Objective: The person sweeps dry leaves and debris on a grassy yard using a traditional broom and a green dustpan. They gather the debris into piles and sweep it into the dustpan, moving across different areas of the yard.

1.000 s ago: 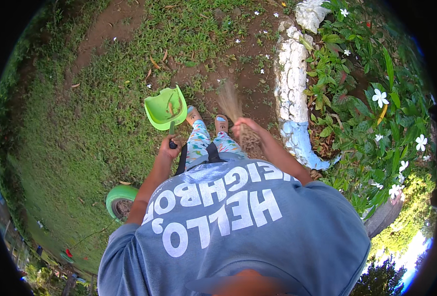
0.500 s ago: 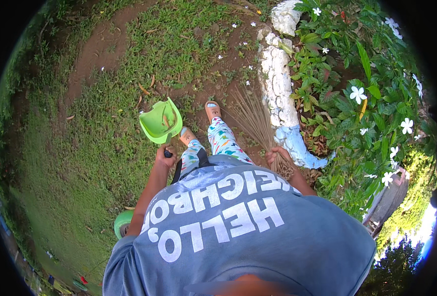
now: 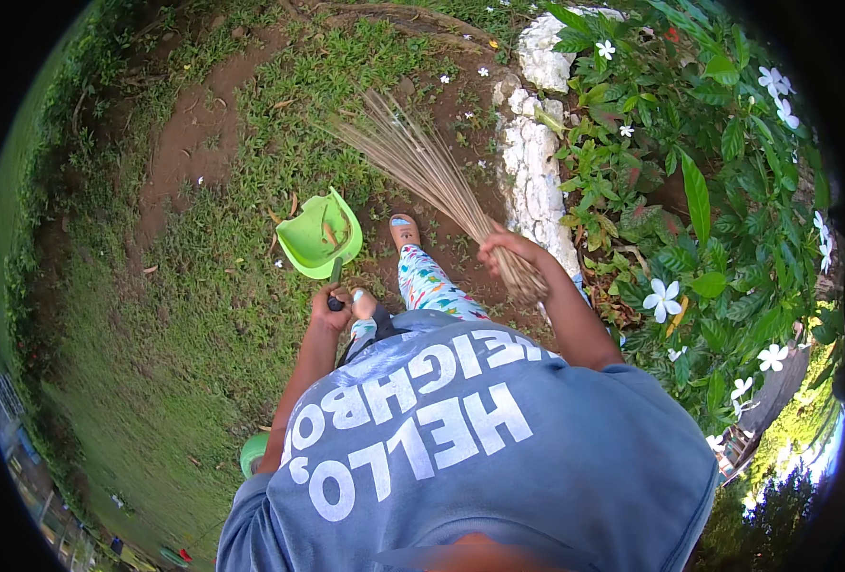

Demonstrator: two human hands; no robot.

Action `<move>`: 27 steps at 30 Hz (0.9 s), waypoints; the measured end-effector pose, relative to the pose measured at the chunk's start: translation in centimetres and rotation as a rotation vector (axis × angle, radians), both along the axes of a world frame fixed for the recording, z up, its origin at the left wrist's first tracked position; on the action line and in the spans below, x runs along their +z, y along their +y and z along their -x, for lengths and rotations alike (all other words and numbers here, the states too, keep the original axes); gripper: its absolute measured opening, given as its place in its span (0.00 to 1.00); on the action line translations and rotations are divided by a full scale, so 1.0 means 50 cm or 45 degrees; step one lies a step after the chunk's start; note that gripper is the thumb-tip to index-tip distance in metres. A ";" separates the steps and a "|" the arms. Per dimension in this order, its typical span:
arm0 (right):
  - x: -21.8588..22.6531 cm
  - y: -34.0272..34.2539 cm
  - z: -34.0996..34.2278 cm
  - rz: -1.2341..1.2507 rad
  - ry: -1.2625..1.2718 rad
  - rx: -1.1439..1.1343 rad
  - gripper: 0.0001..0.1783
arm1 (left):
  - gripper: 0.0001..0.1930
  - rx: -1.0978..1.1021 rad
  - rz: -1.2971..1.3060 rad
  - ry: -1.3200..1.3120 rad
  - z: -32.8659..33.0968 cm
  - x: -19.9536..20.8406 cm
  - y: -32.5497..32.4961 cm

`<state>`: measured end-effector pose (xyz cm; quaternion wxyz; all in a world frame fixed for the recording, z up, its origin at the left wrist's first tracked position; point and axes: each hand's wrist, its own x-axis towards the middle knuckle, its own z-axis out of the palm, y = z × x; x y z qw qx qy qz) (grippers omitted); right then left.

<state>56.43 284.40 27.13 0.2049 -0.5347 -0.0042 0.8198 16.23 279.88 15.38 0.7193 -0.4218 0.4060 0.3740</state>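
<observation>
My left hand (image 3: 333, 307) is closed around the dark handle of a light green dustpan (image 3: 310, 244). Its pan lies ahead of the hand, low over the grass, with some brown dry leaves (image 3: 330, 232) in it. In my right hand (image 3: 515, 252) is a stick broom (image 3: 432, 170), a bundle of thin brown sticks gripped near its thick end. The sticks fan out forward and to the left, over bare soil and grass. Whether their tips touch the ground I cannot tell.
A curved border of white-painted stones (image 3: 534, 157) runs along the right. Behind it grow leafy bushes with white flowers (image 3: 662, 299). A root (image 3: 403, 23) crosses the far ground. Something green and rounded (image 3: 253, 455) stands beside my left arm. My sandalled foot (image 3: 404, 232) is on soil.
My right hand has lifted forward and left with the broom, whose sticks have swung left away from the stones. The dustpan stays in my left hand, shifted slightly. My left foot has moved back.
</observation>
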 end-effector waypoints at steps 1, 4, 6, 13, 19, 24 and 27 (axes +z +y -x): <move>0.044 -0.004 -0.039 -0.046 -0.009 0.072 0.47 | 0.07 -0.003 -0.006 -0.022 -0.012 0.000 0.016; 0.097 -0.004 -0.150 -0.301 -0.325 0.314 0.53 | 0.06 -0.003 0.002 -0.102 -0.044 0.000 0.057; 0.062 0.029 -0.200 -0.416 -0.764 0.316 0.55 | 0.06 -0.037 -0.016 -0.037 -0.061 -0.003 0.083; -0.127 0.226 -0.152 -0.010 -0.497 0.251 0.42 | 0.08 0.029 -0.037 -0.123 -0.097 -0.018 0.131; -0.010 0.124 -0.122 -0.188 0.009 0.018 0.50 | 0.07 -0.041 -0.021 -0.070 -0.083 0.001 0.157; -0.111 0.128 -0.082 -0.134 -0.577 0.025 0.32 | 0.07 -0.004 0.059 -0.098 -0.052 0.014 0.167; -0.219 0.200 -0.053 0.056 -0.467 0.092 0.15 | 0.06 -0.033 0.047 -0.069 -0.027 0.005 0.161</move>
